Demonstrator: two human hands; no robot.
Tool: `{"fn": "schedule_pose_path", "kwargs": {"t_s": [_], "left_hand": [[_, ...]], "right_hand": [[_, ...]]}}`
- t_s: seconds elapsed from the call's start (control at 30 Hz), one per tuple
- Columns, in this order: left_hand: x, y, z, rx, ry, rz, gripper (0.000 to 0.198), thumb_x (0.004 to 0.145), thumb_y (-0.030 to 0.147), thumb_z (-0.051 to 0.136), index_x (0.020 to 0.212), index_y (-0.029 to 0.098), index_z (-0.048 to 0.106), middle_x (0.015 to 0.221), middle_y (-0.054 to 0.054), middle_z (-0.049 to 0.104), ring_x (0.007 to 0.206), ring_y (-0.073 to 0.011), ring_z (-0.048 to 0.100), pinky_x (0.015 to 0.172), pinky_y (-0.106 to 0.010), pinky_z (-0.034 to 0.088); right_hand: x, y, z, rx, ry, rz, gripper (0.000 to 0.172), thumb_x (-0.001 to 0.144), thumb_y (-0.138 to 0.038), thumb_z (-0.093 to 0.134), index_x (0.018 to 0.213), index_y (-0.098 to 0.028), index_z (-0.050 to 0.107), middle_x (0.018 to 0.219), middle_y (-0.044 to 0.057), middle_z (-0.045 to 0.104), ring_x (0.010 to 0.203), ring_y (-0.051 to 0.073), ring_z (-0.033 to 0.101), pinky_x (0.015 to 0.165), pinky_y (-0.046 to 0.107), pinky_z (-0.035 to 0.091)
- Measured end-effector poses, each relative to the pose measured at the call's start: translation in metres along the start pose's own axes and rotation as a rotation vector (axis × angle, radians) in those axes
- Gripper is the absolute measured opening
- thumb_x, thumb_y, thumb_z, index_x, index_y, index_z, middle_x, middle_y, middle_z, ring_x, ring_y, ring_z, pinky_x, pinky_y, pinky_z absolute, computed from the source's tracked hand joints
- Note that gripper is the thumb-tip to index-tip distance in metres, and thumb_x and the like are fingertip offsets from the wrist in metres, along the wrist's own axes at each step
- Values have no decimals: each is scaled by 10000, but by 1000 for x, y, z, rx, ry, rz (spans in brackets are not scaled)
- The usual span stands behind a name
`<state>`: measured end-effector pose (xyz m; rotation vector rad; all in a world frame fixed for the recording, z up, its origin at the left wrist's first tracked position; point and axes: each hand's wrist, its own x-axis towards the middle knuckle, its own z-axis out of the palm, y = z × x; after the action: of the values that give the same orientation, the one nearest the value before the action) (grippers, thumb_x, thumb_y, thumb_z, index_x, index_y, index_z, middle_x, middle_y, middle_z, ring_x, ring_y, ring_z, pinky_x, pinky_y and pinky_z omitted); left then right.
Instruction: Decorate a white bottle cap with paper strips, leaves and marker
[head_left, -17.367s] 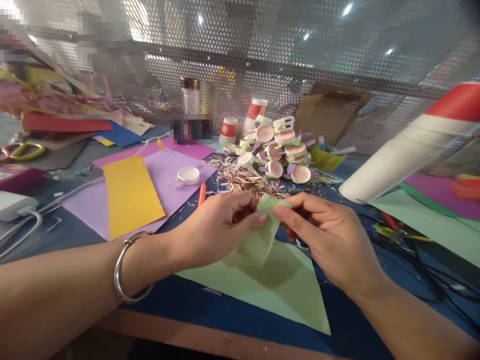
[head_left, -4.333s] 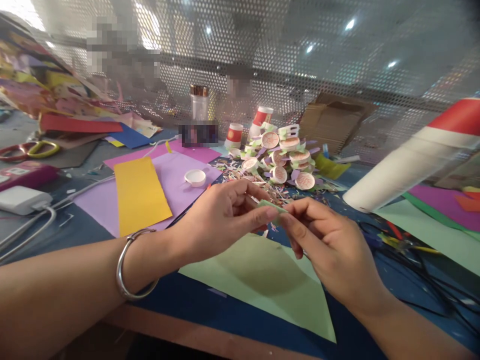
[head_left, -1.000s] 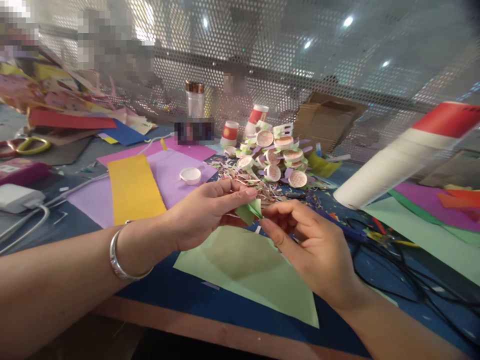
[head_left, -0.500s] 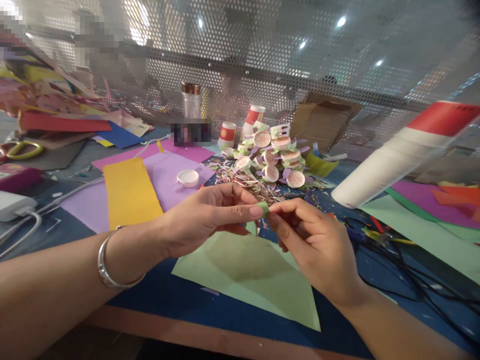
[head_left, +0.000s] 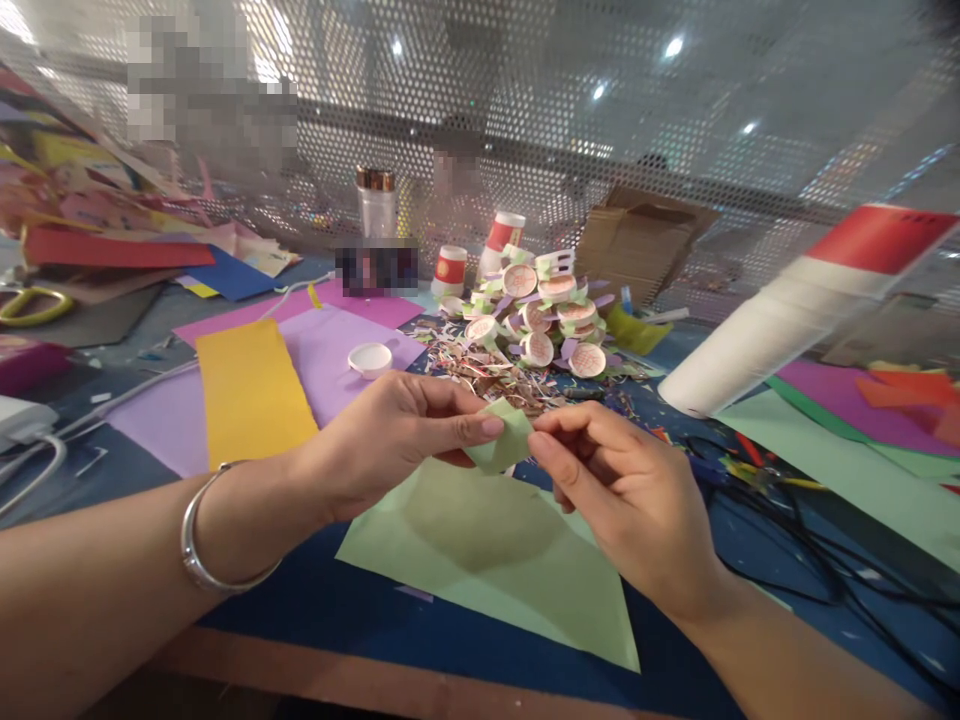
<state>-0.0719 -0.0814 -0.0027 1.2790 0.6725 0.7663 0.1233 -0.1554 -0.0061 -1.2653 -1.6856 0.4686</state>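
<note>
Between my hands is a small piece of light green paper (head_left: 510,437), held above the table with its broad side in view. My left hand (head_left: 405,440), with a silver bangle at the wrist, pinches it between thumb and fingers on the left. At its right edge, my right hand (head_left: 622,490) closes thumb and forefinger on it. Below them a larger light green sheet (head_left: 480,570) lies flat near the table's front edge. Just beyond the hands sits a pile of small paper-cup pieces (head_left: 536,320) with green and purple strips attached.
A tilted stack of white and red paper cups (head_left: 787,320) leans at the right, near black cables (head_left: 795,540). Yellow paper (head_left: 255,390) and a purple sheet (head_left: 330,350) lie left, with yellow-handled scissors (head_left: 34,305). Paper scraps (head_left: 487,375) surround the pile.
The green paper piece has turned in my fingers: only a small edge showed before, and now its broad face shows. Both hands keep roughly the same place, and the view has shifted slightly.
</note>
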Motion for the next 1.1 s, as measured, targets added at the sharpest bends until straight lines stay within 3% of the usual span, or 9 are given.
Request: {"fn": "schedule_pose_path", "kwargs": {"t_s": [0.17,0.27,0.37,0.43,0.67,0.8,0.9,1.0,1.1], "left_hand": [[0,3,1,-179,59,-41,223,794,362,824,759,149,767,769,-39,735,738,-144,675,731,-261,572],[2,4,0,-246,157,-21,180,813,322,808,829,148,763,848,-48,751,779,-142,693,749,-244,581],[3,5,0,-265,257,-11,140,827,280,791,805,161,721,758,-8,714,649,-97,651,618,-194,544],[2,5,1,-205,258,-2,147,853,307,761,828,175,700,670,18,664,550,-90,598,512,-193,490],[0,-1,7,239,138,305,179,901,328,703,887,149,705,715,16,648,604,-74,554,514,-175,408],[0,-7,8,267,39,294,176,916,325,683,940,151,673,680,23,623,580,-75,547,503,-183,381],[1,-9,6,185,-57,264,261,883,231,722,1103,176,595,678,48,617,625,-93,620,565,-186,450],[1,-8,3,91,-235,168,442,836,115,741,1203,190,506,847,1,706,801,-141,718,751,-256,557],[0,-5,-1,112,-306,93,456,850,96,726,1236,175,495,929,-53,750,825,-148,736,761,-258,567]], "right_hand": [[0,0,0,-22,31,-19,68,950,-263,654,898,-220,644,653,-58,603,477,70,528,444,221,405],[-2,1,0,-64,22,-91,45,954,-241,654,912,-224,657,737,-32,643,589,91,578,521,233,443],[-5,1,-1,-98,-58,-205,48,958,-215,643,922,-214,674,805,-1,671,707,123,606,634,263,479],[-6,1,-1,-99,-109,-236,67,964,-217,633,921,-207,682,808,9,673,729,134,606,656,275,477],[-1,1,2,30,3,-52,124,945,-320,673,882,-213,671,630,-54,574,499,80,485,458,225,386],[2,0,2,54,4,-13,174,933,-339,678,826,-204,650,603,-53,575,460,72,492,420,213,366],[3,0,1,38,19,-1,193,937,-326,670,789,-205,647,548,-64,539,440,68,474,411,207,341],[4,4,-2,35,73,26,199,941,-327,671,784,-208,646,512,-74,516,433,64,457,416,197,337],[5,9,-6,62,136,56,197,936,-345,685,798,-209,651,526,-74,531,438,59,474,429,186,363]]}}
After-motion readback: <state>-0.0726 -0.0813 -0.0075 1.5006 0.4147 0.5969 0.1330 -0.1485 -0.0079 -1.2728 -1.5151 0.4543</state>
